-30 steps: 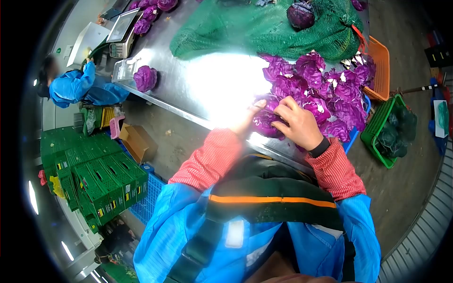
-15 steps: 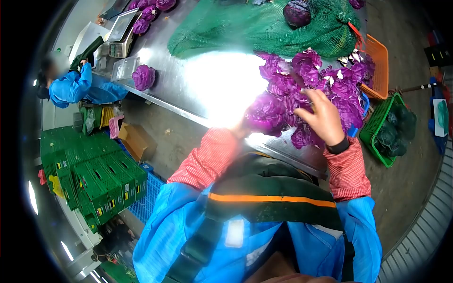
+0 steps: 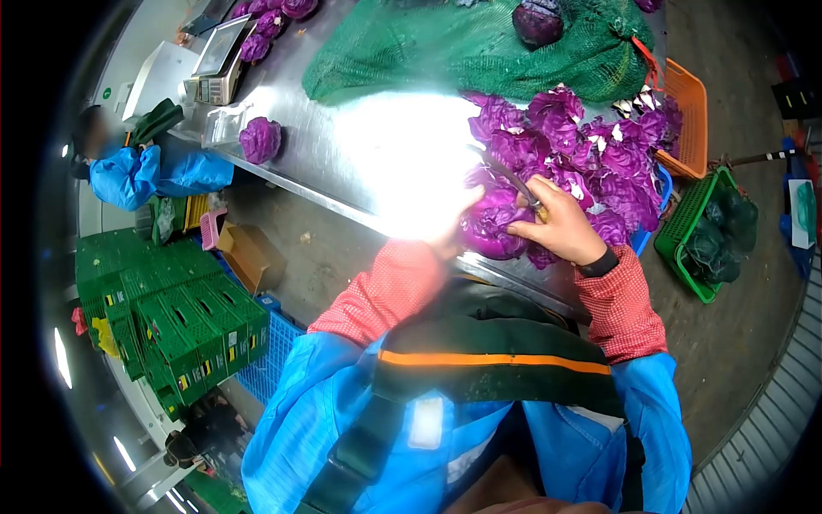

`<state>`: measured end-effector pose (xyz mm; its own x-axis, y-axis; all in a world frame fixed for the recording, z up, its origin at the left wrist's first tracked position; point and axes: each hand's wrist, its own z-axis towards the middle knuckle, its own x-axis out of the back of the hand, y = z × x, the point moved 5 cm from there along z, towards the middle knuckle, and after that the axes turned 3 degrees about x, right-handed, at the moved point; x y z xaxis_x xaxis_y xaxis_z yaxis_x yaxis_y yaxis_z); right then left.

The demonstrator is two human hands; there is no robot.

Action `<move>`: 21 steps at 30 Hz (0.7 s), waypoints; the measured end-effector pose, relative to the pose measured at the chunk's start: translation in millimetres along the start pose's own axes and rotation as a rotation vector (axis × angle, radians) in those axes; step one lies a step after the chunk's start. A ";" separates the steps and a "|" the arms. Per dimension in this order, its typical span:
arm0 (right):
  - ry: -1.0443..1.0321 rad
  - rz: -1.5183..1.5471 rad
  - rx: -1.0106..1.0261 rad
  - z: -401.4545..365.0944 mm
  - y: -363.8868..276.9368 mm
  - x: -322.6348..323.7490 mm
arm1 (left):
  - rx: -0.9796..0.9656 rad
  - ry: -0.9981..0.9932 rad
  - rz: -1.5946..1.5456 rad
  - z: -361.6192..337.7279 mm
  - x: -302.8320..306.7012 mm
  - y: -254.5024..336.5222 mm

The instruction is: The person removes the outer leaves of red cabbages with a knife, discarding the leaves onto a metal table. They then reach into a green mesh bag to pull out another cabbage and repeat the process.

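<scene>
My left hand point(image 3: 455, 224), partly washed out by glare, grips the near-left side of a purple cabbage point(image 3: 495, 230) close to the table's front edge. A knife with a curved dark blade point(image 3: 512, 178) is in my right hand point(image 3: 561, 224), its fingers closed around the yellowish handle. The blade reaches across the upper part of this cabbage, and my right thumb lies at the cabbage's side. Loose purple cabbage leaves point(image 3: 629, 176) are heaped just beyond and to the right of both hands.
A green mesh sack point(image 3: 394, 51) lies across the metal table point(image 3: 300, 184), with a dark cabbage point(image 3: 539, 23) on it. Another cabbage point(image 3: 260, 140) sits left, near a scale point(image 3: 214, 81). Orange point(image 3: 685, 111) and green point(image 3: 689, 265) baskets stand right. A person in blue point(image 3: 128, 176) stands far left.
My right hand has come down and left to the cabbage, bringing the knife over it. The cabbage has shifted slightly right and toward me. The person at far left has lowered their arms.
</scene>
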<state>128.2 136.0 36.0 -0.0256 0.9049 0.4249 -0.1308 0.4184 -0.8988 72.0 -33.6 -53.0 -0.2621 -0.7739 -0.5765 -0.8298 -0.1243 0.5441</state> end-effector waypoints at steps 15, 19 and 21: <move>0.194 -0.490 0.008 -15.6 -32.6 8.5 | 0.100 -0.185 -0.086 -4.5 -34.6 12.0; 0.196 -0.472 0.071 -13.1 -17.4 4.8 | 0.212 -0.141 -0.098 -7.7 -39.3 12.0; 0.183 -0.446 0.147 -14.6 -14.6 9.5 | 0.241 -0.119 -0.105 -11.6 -37.7 9.5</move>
<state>144.3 139.6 51.6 0.2367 0.6452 0.7264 -0.2284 0.7637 -0.6038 79.7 -12.8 -19.0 -0.2132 -0.6844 -0.6972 -0.9447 -0.0377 0.3259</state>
